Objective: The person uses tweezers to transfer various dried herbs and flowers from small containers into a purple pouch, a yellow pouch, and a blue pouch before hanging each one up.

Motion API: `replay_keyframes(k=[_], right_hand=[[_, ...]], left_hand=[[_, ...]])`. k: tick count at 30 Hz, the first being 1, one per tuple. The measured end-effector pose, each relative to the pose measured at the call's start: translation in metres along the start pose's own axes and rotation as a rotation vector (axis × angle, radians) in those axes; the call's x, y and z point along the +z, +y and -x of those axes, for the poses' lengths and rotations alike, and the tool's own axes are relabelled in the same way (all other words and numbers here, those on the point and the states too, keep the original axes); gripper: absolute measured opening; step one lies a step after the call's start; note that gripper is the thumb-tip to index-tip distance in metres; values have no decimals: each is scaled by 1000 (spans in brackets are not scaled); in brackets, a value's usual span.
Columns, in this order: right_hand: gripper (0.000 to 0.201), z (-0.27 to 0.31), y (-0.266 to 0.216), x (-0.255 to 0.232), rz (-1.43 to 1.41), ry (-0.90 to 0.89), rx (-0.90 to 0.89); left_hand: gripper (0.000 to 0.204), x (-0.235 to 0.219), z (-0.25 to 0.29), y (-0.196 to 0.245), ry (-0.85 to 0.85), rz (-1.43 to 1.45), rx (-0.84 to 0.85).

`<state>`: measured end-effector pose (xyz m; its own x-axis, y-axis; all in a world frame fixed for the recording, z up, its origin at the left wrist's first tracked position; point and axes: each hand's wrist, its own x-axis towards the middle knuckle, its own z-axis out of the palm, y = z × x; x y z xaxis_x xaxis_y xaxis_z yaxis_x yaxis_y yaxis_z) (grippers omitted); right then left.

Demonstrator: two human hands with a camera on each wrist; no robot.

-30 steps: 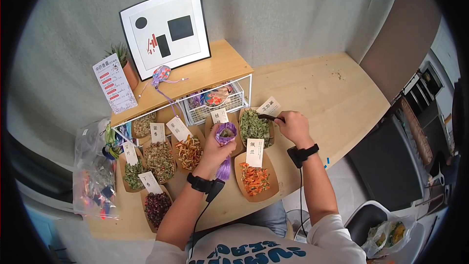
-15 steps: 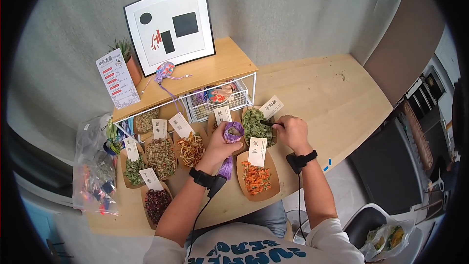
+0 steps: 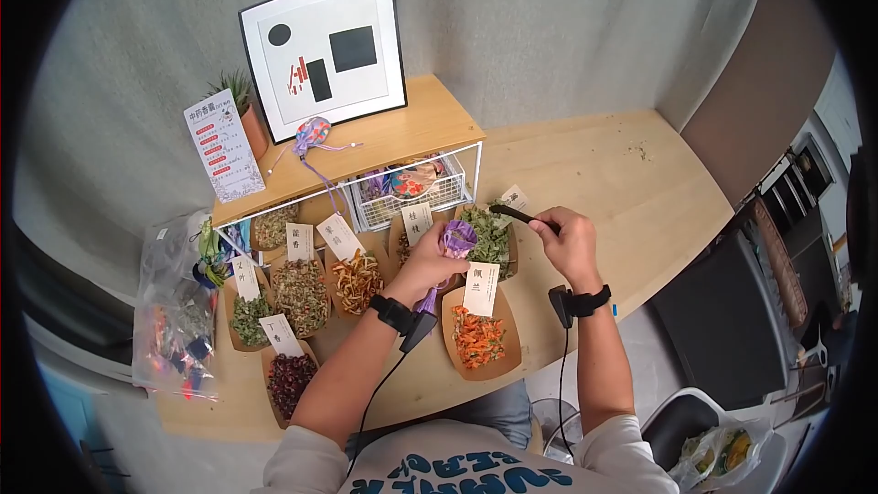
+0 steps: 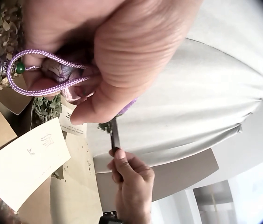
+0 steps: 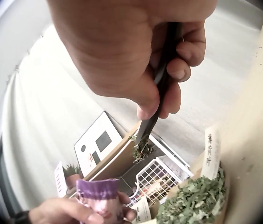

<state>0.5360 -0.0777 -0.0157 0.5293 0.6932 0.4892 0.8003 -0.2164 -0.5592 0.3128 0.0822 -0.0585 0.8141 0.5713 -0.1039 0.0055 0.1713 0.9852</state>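
Note:
My left hand (image 3: 430, 267) grips a small purple pouch (image 3: 458, 239) with its mouth upward; in the left wrist view a purple cord (image 4: 26, 92) loops out beside the fingers. My right hand (image 3: 572, 242) holds a dark, narrow tool (image 3: 512, 212), and in the right wrist view a clump of dried green leaves (image 5: 142, 150) hangs at its tip, above and to the right of the pouch (image 5: 98, 198). Under the tool in the head view is a paper tray of green leaves (image 3: 487, 234). The tray of orange pieces (image 3: 478, 340) lies nearer the body.
Several labelled trays of dried herbs stand on the left, among them dark red buds (image 3: 291, 384). Behind them a wooden shelf (image 3: 430, 110) bears a framed picture (image 3: 325, 59), a plant and a finished pouch (image 3: 313, 132). A wire basket (image 3: 412, 197) sits under the shelf.
My right hand has risen from the green leaves, with the tool's tip lifted. My left hand has brought the pouch to the right, closer to that tray.

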Motion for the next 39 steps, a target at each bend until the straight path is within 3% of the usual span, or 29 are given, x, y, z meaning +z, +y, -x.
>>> replay_keyframes(k=[4, 6, 8, 12, 14, 17, 24, 26, 32, 36, 39], right_hand=[[16, -4, -24, -9, -106, -15, -62], [14, -3, -35, -7, -91, -72, -251], [12, -3, -51, -8, -48, -109, -323], [11, -8, -72, -4, 170, -269, -511], [12, -13, -76, -8, 215, -315, -573], [12, -21, -86, -23, 255, -284, -598], [15, -17, -55, -32, 70, -192, -307], [15, -12, -36, -17, 171, -219, -182], [19, 11, -13, 25, 245, -327, -213], [20, 13, -7, 8, 342, -243, -200], [20, 16, -13, -15, 314, -284, -65]], left_hand=[[64, 4, -3, -3, -18, 91, 41], [64, 7, -3, -8, -23, 128, 67], [62, 6, -4, -12, -3, 104, 142], [56, 9, 2, -10, -31, 25, 135], [51, 10, -4, -18, -37, -83, 305], [51, 9, -2, -15, 6, -5, 199], [49, -11, 14, -22, 127, 168, 188], [45, -22, 26, -25, 161, 375, 84], [30, -19, 52, -11, 197, 422, 123], [26, -25, 51, -16, 216, 343, 121], [28, -24, 47, -16, 222, 306, 153]])
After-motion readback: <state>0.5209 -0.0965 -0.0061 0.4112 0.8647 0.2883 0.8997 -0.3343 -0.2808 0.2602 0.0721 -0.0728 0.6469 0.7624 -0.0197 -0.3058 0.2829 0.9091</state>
